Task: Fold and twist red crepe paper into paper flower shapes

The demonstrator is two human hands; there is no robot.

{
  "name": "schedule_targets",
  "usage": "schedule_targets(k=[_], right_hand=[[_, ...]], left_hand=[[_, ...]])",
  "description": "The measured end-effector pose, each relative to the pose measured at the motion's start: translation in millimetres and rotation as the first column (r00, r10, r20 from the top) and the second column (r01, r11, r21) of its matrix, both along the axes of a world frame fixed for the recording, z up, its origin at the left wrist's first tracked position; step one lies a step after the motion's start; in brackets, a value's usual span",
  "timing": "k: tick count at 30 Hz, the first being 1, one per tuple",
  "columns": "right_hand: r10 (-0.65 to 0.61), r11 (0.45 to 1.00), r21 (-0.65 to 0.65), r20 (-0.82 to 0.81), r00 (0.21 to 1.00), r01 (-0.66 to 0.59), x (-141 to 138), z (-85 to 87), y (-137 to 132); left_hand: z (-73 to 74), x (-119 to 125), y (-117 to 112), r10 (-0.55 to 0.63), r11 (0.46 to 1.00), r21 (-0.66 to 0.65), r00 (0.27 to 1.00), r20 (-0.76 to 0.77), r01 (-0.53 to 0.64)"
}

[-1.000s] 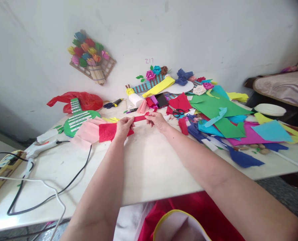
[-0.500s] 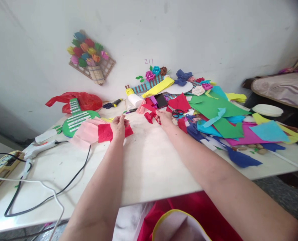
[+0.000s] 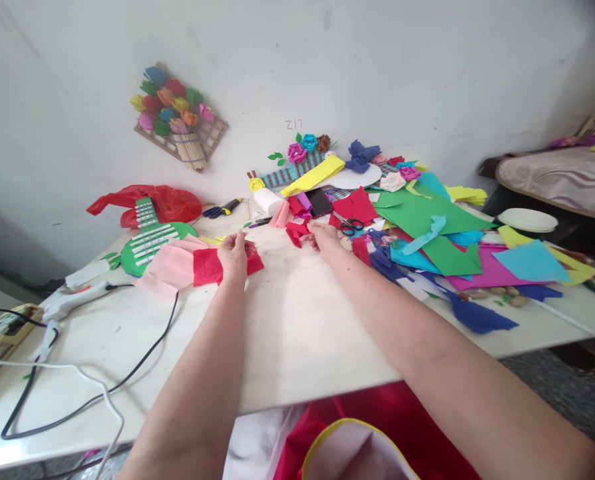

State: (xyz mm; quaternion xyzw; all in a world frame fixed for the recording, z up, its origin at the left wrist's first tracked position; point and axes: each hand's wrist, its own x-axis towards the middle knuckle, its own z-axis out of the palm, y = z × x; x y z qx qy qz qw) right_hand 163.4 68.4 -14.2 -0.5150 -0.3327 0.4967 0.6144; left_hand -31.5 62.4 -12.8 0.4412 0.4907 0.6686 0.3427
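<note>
My left hand is over a red piece of crepe paper on the table. Its thumb and fingers are pinched together, and whatever they hold is too small to make out. A pale pink sheet lies under the red paper's left end. My right hand rests low beside a small heap of red paper scraps, its fingers slightly apart and nothing visible in them. Just right of that hand lie black-handled scissors.
A glue gun with its black cord lies at left, near a power strip. Behind it are a green paper lute shape, a red plastic bag and pliers. Coloured paper sheets cover the right side.
The red strip at my right fingertips no longer shows there; red scraps lie beside the hand. Those fingers have loosened. My left hand stays nearly in place.
</note>
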Motion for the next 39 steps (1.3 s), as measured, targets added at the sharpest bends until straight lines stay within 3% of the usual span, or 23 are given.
schedule_targets(k=[4,6,9,11,13,15,20,23,27,29,32,39], right_hand=[[-0.04,0.988,0.151,0.187,0.982,0.012,-9.8,-3.9,0.1],[-0.001,0.961,0.26,0.36,0.933,-0.099,-19.8,-8.8,-1.7],[0.094,0.915,0.234,0.669,0.737,-0.329,-36.7,-15.6,-9.8],[0.155,0.883,0.124,0.832,0.532,-0.452,-45.4,-17.3,-17.2],[0.12,0.863,0.071,0.933,0.339,-0.5,-50.0,-16.6,-23.5],[0.091,0.86,0.051,0.964,0.251,-0.508,-51.1,-14.7,-27.1],[0.084,0.862,0.025,0.978,0.189,-0.507,-49.5,-12.6,-28.5],[-0.002,0.837,0.089,0.987,0.158,-0.541,-50.6,-13.3,-30.0],[-0.131,0.733,0.197,0.98,0.149,-0.652,-53.0,-17.3,-30.7],[-0.153,0.659,0.189,0.981,0.116,-0.728,-53.8,-21.1,-28.5],[-0.159,0.61,0.144,0.986,0.058,-0.779,-54.9,-26.3,-24.0],[-0.196,0.642,0.138,0.98,0.013,-0.754,-55.7,-22.8,-27.3]], left_hand=[[-0.2,-1.0,1.0,0.026,1.0,0.0,1.0,-0.001,-0.026],[-0.4,-1.6,1.4,0.044,0.999,0.004,0.999,0.0,-0.044],[-0.9,-2.9,2.3,0.07,0.997,0.025,0.997,0.011,-0.071],[-0.9,-3.9,2.8,0.091,0.995,0.047,0.996,0.022,-0.092],[-0.3,-4.9,2.9,0.117,0.991,0.059,0.993,0.036,-0.118],[0.8,-5.9,2.5,0.148,0.987,0.056,0.988,0.045,-0.15],[3.8,-10.7,1.2,0.234,0.971,0.047,0.972,0.03,-0.236],[4.6,-14.3,1.7,0.289,0.956,0.049,0.957,0.021,-0.289],[5.2,-16.1,2.3,0.318,0.947,0.033,0.947,0.041,-0.319],[5.2,-16.0,2.4,0.312,0.948,0.036,0.948,0.061,-0.315],[4.8,-16.0,2.6,0.304,0.951,0.043,0.95,0.072,-0.308],[-3.9,-21.2,8.2,0.307,0.952,0.0,0.952,0.008,-0.307]])
